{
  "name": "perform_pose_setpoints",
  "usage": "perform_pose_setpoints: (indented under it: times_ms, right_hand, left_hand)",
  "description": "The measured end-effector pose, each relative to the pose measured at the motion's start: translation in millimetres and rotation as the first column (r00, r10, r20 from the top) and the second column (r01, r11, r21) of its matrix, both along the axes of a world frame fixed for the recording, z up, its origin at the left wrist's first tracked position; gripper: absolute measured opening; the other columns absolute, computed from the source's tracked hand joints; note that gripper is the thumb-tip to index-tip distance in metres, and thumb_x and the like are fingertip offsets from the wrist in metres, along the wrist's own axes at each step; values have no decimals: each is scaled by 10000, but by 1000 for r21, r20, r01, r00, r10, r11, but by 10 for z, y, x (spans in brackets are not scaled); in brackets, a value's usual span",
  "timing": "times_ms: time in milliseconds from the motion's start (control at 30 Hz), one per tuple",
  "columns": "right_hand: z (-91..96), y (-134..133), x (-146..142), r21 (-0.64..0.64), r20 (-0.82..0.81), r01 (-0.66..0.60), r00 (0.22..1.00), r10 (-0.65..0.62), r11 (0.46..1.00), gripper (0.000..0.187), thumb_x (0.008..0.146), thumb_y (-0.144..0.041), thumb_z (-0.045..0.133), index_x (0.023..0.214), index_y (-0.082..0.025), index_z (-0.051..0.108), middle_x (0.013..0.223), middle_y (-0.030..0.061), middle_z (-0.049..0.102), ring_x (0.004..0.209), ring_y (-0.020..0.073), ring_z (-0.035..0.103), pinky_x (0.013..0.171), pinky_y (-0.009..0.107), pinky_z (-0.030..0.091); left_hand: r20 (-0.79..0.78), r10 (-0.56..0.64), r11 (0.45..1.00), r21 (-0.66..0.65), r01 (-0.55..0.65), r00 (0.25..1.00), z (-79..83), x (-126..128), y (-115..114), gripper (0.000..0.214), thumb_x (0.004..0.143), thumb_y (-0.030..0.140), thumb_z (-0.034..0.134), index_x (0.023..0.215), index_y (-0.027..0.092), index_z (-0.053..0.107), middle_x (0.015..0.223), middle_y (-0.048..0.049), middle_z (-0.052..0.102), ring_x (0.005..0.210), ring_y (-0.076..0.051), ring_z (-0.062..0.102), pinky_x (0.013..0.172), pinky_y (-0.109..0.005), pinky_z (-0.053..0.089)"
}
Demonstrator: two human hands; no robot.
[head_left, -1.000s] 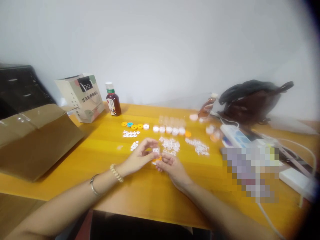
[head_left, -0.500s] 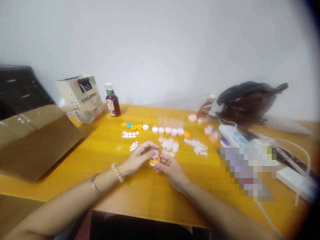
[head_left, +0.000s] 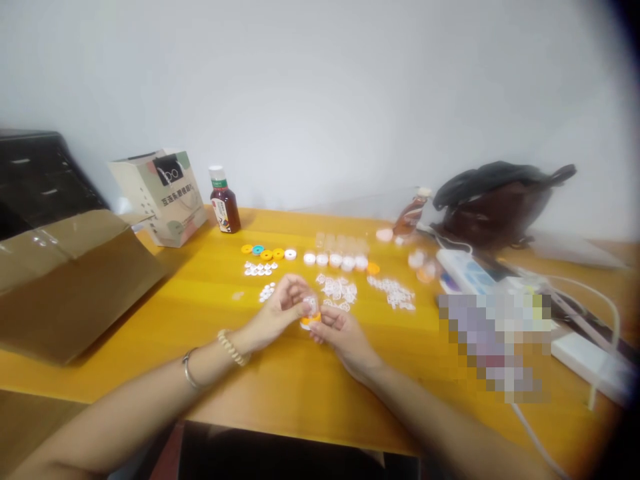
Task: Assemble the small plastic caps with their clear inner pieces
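Observation:
My left hand pinches a small clear plastic dome between thumb and fingers. Just below it, my right hand grips a round orange-and-white cap. The dome tilts over the cap; whether they touch is too blurred to tell. Beyond my hands runs a row of white caps, with orange caps and a blue cap to the left. Small white knobbed pieces and white discs lie nearer. White openwork pieces are heaped beyond my right hand.
An open cardboard box and a paper bag stand left, beside a dark bottle. At right are another bottle, a dark bag, a power strip and cables. More small white pieces lie right of centre.
The clear dome has tipped slightly relative to the orange-and-white cap. My left hand's fingers have shifted and risen a little, while my right hand keeps nearly the same place.

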State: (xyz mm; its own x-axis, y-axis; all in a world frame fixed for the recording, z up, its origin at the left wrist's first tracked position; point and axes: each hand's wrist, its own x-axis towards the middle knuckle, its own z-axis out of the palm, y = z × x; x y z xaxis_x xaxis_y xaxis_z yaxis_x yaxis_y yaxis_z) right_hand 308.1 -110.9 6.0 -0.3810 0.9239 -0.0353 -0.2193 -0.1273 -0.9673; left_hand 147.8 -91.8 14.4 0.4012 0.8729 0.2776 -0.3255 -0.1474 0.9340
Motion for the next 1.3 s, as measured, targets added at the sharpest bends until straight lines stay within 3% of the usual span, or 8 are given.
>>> perform_pose_setpoints:
  times_ms: [133, 267, 433, 600, 733, 900, 1067, 1300]
  right_hand:
    - [-3, 12, 5, 8, 3, 16, 1000, -16, 1000, 209, 636, -291, 728, 792, -175, 651, 622, -29, 592, 533, 68, 474, 542, 207, 367]
    - [-6, 12, 3, 16, -4, 8, 1000, -8, 1000, 219, 647, -291, 721, 819, -174, 653, 622, -28, 596, 540, 65, 480, 543, 200, 367]
    - [5, 7, 11, -2, -35, 9, 999, -9, 1000, 193, 654, -294, 715, 790, -174, 650, 580, -38, 576, 519, 60, 473, 533, 198, 361]
    - [6, 2, 11, 10, -42, -2, 999, 2, 1000, 209, 648, -287, 720, 809, -172, 653, 591, -32, 587, 526, 66, 483, 539, 206, 366]
    - [3, 1, 8, 19, -53, -3, 999, 4, 1000, 208, 660, -287, 710, 826, -175, 651, 586, -34, 586, 523, 66, 485, 537, 206, 361]
    - [-7, 9, 9, 16, -33, -3, 999, 3, 1000, 204, 652, -297, 715, 793, -167, 646, 593, -29, 588, 525, 70, 486, 539, 213, 364]
    - [0, 2, 4, 26, -23, 9, 1000, -8, 1000, 215, 657, -321, 707, 787, -164, 638, 580, -29, 581, 509, 72, 478, 532, 218, 362]
    - [2, 4, 8, 26, -13, -5, 1000, 5, 1000, 202, 656, -308, 708, 787, -171, 637, 594, -29, 583, 524, 70, 481, 537, 212, 367]
  left_hand:
    - [99, -162, 977, -123, 173, 982, 86, -10, -21, 280, 843, 266, 521, 1094, 226, 402, 1137, -95, 519, 1026, -211, 503, 808, -343, 407]
    - [-3, 32, 999, -37, -32, 999, 72, -2, -24, 271, 795, 243, 593, 1032, 200, 469, 1100, -68, 517, 996, -178, 503, 795, -280, 404]
    - [110, -160, 977, -125, 174, 981, 44, -2, -21, 283, 838, 305, 525, 1079, 214, 407, 1126, -102, 543, 992, -221, 531, 782, -350, 423]
    - [18, 9, 998, -69, -8, 1000, 28, 16, -31, 318, 772, 260, 619, 1033, 198, 448, 1037, -66, 556, 938, -180, 539, 774, -288, 417]
    - [113, -152, 972, -163, 170, 982, 16, 20, -27, 344, 838, 403, 482, 1112, 212, 398, 1075, -102, 564, 883, -222, 565, 732, -359, 433]
    - [-12, 30, 999, -12, -30, 999, 1, 20, -20, 306, 782, 305, 603, 1050, 201, 498, 1078, -69, 542, 1011, -196, 495, 835, -298, 390]
    - [-5, -165, 982, -88, 164, 986, 36, 16, -37, 365, 889, 415, 371, 1113, 173, 527, 1141, -114, 520, 992, -228, 512, 823, -358, 412]
    - [-22, -13, 997, -72, 11, 1000, 17, 4, -41, 370, 794, 267, 593, 1140, 218, 473, 1068, -83, 560, 976, -207, 528, 812, -325, 415]
